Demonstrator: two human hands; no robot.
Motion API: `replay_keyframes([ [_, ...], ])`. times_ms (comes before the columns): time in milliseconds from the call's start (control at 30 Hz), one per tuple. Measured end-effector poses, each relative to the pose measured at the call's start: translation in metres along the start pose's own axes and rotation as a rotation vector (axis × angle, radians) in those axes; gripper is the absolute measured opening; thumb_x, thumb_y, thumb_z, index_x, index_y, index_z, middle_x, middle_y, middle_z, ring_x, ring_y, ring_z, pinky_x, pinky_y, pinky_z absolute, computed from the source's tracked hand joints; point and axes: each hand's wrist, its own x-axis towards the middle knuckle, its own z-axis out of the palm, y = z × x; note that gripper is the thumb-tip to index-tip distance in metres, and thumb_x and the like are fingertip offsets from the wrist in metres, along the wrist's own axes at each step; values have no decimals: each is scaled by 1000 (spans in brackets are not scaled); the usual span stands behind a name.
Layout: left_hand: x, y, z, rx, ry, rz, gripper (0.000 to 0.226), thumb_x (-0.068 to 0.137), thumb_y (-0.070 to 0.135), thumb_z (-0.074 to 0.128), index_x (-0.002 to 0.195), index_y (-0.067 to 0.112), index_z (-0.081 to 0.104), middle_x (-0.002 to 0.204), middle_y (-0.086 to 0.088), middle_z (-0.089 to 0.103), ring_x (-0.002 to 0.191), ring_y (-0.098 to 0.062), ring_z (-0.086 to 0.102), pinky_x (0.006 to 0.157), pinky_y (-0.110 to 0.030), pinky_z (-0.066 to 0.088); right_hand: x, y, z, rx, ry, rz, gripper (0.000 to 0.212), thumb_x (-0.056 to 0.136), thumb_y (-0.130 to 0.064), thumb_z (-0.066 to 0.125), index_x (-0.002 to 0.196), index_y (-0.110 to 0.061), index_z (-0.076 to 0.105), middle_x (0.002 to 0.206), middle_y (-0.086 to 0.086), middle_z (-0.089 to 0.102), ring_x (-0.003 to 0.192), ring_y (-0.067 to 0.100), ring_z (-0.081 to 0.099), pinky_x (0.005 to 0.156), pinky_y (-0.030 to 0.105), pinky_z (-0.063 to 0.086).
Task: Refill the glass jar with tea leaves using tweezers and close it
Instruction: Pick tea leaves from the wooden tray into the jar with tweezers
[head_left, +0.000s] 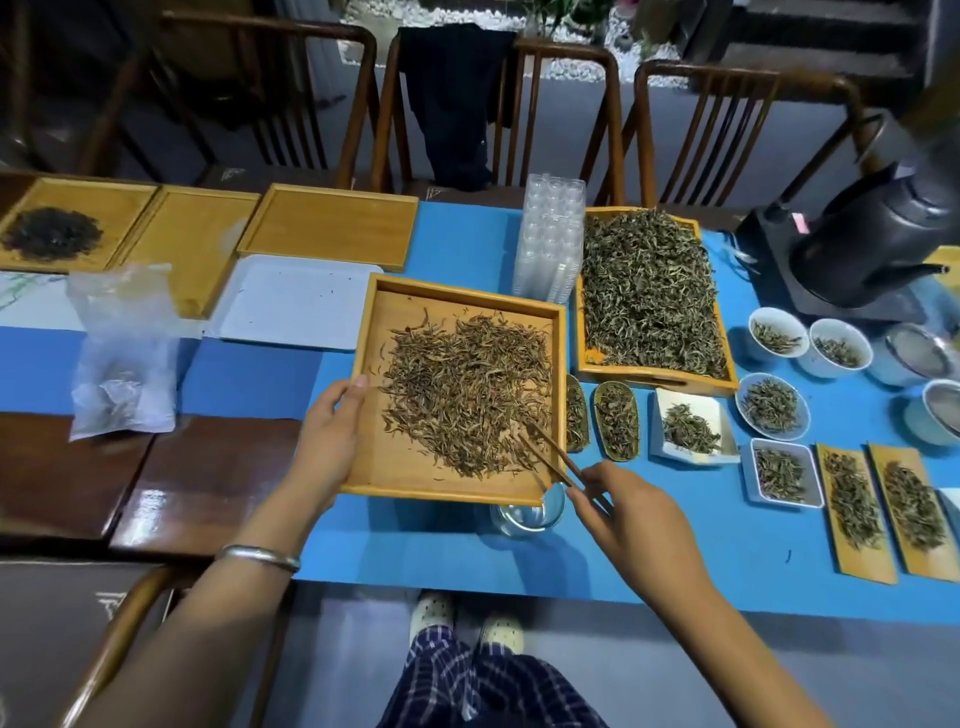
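- A larger tray of green leaves (652, 296) and small filled dishes (772, 405) crowded the table (675, 561) at right
- Left hand (327, 441) gripped the wooden tray (384, 467) of tea leaves (467, 395), tilted above the glass jar (527, 514); it hid part of the jar
- Right hand (634, 525) fingers pinched tweezers (550, 457), tips among the leaves

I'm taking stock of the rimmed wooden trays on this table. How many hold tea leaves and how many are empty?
wooden trays with tea leaves: 3
empty wooden trays: 2
Total: 5
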Motion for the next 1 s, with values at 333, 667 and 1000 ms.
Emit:
replay_keyframes([
  [333, 6, -1, 1, 30, -6, 26, 42, 97, 57, 45, 113, 25, 66, 115, -1, 69, 109, -22, 63, 102, -50, 46, 1, -2, 11, -64, -42, 15, 25, 94, -43, 50, 103, -20, 55, 101, -2, 68, 80, 22, 67, 57, 35, 50],
  [667, 12, -3, -3, 30, -7, 16, 40, 97, 57, 44, 111, 26, 66, 110, 0, 70, 104, -21, 65, 99, -48, 49, -29, 0, 13, -46, -92, 43, 26, 93, -42, 53, 107, -21, 57, 103, -6, 69, 80, 18, 68, 57, 33, 50],
  [1000, 16, 4, -7, 25, -14, 28, 32, 100, 49, 45, 102, 25, 66, 102, -1, 71, 99, -23, 65, 88, -39, 49, -29, -8, 1, 32, -43, 67, 24, 89, -42, 60, 101, -21, 62, 81, -5, 72, 68, 16, 66, 51, 32, 47],
])
